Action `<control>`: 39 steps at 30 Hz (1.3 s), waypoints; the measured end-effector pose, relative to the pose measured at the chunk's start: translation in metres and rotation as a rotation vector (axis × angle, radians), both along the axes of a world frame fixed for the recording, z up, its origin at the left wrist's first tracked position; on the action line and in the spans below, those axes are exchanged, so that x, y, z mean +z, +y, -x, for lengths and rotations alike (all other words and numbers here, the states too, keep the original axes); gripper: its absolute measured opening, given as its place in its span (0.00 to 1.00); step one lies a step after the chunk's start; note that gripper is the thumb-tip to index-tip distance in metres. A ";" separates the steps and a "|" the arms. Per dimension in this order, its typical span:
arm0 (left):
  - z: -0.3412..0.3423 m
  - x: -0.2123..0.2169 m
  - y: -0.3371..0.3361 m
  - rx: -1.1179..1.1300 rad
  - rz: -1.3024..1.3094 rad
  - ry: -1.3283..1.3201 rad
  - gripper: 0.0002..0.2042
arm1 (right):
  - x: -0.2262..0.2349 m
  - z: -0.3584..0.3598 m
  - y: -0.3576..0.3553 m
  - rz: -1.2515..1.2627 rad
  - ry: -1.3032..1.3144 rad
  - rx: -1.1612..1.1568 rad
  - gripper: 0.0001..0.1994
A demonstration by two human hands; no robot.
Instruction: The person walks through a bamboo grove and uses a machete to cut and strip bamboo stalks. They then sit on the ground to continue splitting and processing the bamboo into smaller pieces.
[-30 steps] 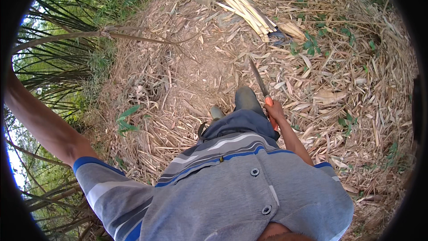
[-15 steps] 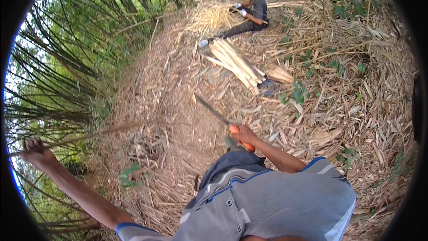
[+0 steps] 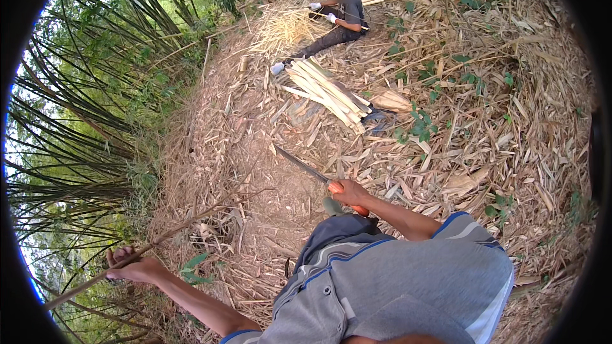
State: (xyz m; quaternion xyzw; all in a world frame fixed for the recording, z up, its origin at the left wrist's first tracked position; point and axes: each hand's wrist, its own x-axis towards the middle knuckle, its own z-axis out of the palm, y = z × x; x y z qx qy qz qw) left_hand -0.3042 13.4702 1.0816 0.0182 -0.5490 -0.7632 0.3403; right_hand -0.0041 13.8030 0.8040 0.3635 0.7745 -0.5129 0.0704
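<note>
My right hand (image 3: pixel 349 192) grips the orange handle of a long dark-bladed knife (image 3: pixel 305 165), whose blade points up and left over the dry leaf litter. My left hand (image 3: pixel 131 267) is stretched out to the lower left and is closed around a thin brown bamboo stem (image 3: pixel 191 220) that slants up to the right across the ground. My grey striped shirt fills the bottom of the view.
A stand of green bamboo (image 3: pixel 83 121) lines the left side. A pile of split pale bamboo strips (image 3: pixel 328 89) lies further ahead. Beyond it another person (image 3: pixel 335 16) sits on the ground working on strips. Dry leaves cover the ground.
My view has swung up and right, bringing the seated person into sight. My left hand has come lower and closed on the thin stem. The knife blade now points up and left.
</note>
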 end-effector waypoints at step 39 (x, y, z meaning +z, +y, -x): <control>0.003 0.033 -0.043 -0.166 0.000 0.079 0.26 | -0.048 0.015 0.003 -0.082 0.007 0.044 0.26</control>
